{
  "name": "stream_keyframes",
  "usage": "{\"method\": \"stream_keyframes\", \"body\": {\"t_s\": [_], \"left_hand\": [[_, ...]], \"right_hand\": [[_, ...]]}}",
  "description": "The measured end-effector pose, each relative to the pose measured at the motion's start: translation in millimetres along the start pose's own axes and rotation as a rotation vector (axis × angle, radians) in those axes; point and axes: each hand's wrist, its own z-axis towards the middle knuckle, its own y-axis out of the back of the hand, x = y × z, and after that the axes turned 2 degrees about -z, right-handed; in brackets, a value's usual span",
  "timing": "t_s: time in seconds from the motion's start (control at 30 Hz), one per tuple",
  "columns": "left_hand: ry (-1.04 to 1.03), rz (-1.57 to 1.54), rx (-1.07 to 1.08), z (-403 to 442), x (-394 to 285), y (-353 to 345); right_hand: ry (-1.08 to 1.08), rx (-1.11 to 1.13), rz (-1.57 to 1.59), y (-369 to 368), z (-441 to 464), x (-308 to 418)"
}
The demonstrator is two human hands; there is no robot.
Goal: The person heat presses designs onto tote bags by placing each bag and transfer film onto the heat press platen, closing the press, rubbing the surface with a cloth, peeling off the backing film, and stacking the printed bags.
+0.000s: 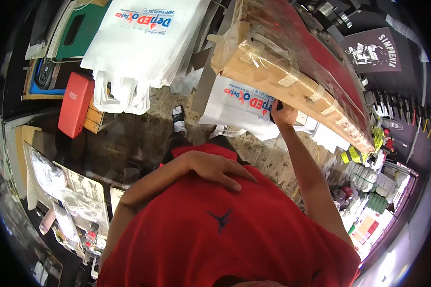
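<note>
My left hand [215, 167] lies flat on the front of my red shirt [215, 215], fingers stretched out, holding nothing. Out to the front right, my right hand [285, 115] is curled around a small black object [274, 111], mostly hidden by the fingers, so its kind cannot be told. That hand is at the lower edge of a long cardboard box [282, 76] wrapped in clear tape. Just beside the black object hangs or lies a white printed bag [242, 107], partly under the box.
A stack of white printed bags [134, 43] stands ahead on the left, near a red case [75, 104]. Plastic-wrapped sheets [81, 205] are at far left. Hand tools [397, 107] hang on the right wall. My foot [178, 119] stands on the worn floor [153, 107].
</note>
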Motion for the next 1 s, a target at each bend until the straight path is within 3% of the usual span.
{"method": "stream_keyframes", "body": {"t_s": [0.07, 0.13, 0.17, 0.23, 0.27, 0.33, 0.43, 0.53, 0.57, 0.63, 0.67, 0.73, 0.77, 0.8, 0.9, 1.0], "left_hand": [[0.127, -0.215, 0.019, 1, 20, 7], [0.117, -0.282, -0.010, 0, 39, 7], [0.111, -0.351, -0.032, -4, 44, 4], [0.107, -0.390, -0.075, -12, 43, 4], [0.101, -0.424, -0.113, -18, 43, 5], [0.079, -0.454, -0.149, -25, 54, 3], [0.082, -0.484, -0.150, -27, 55, 4], [0.134, -0.433, -0.105, -14, 51, 10], [0.160, -0.398, -0.079, -9, 50, 10], [0.171, -0.340, -0.013, 8, 43, 17], [0.180, -0.300, 0.039, 16, 39, 19], [0.240, -0.225, 0.071, 25, 32, 24], [0.276, -0.151, 0.076, 30, 31, 27], [0.284, -0.154, 0.089, 34, 33, 28], [0.299, -0.216, 0.073, 38, 40, 28], [0.289, -0.268, 0.001, 29, 44, 24]], "right_hand": [[0.058, -0.134, -0.009, 1, 8, 8], [0.023, 0.057, -0.018, 11, 29, 45], [-0.199, 0.218, 0.278, 13, 40, 70], [-0.410, 0.382, 0.582, -11, 55, 110], [-0.039, 0.223, 0.388, -35, 53, 125], [0.328, 0.053, 0.196, -59, 71, 162], [0.260, 0.029, 0.304, -62, 104, 193], [0.303, 0.113, 0.252, -82, 103, 184], [0.433, -0.136, -0.019, -89, 98, 180], [0.248, -0.203, 0.308, -74, 100, 186], [0.232, -0.207, 0.301, -61, 95, 176], [0.062, 0.237, 0.216, -42, 80, 140], [0.064, 0.023, 0.209, -39, 65, 114], [0.023, 0.094, 0.253, -21, 61, 87], [0.066, -0.133, 0.157, -1, 33, 11], [0.017, -0.110, 0.153, 13, 21, -10]]}}
